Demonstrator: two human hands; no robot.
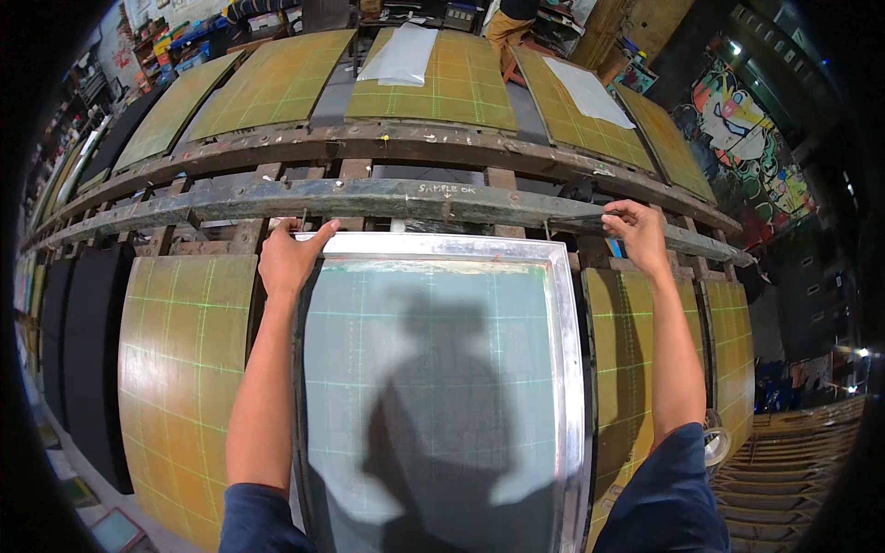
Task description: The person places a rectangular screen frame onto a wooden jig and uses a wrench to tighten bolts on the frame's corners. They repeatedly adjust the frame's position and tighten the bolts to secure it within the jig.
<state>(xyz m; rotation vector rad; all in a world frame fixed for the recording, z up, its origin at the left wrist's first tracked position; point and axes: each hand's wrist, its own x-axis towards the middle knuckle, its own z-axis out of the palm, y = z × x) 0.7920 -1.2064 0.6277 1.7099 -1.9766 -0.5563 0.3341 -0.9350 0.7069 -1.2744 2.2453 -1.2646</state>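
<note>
A silver metal screen-printing frame with blue-green mesh lies in front of me, over one of the boards. My left hand grips its far left corner, the thumb along the far edge; the other fingers are partly hidden. Past the frame's far right corner, my right hand pinches a thin dark stick-like tool that points left along the metal rail. Its exact kind is too small to tell. A small upright bolt stands by the rail, near the tool's tip.
Yellow gridded boards flank the frame, and more stand beyond the rail. White sheets lie on two far boards. Black-covered boards are at left. A tape roll sits by my right elbow. Another person's legs show behind.
</note>
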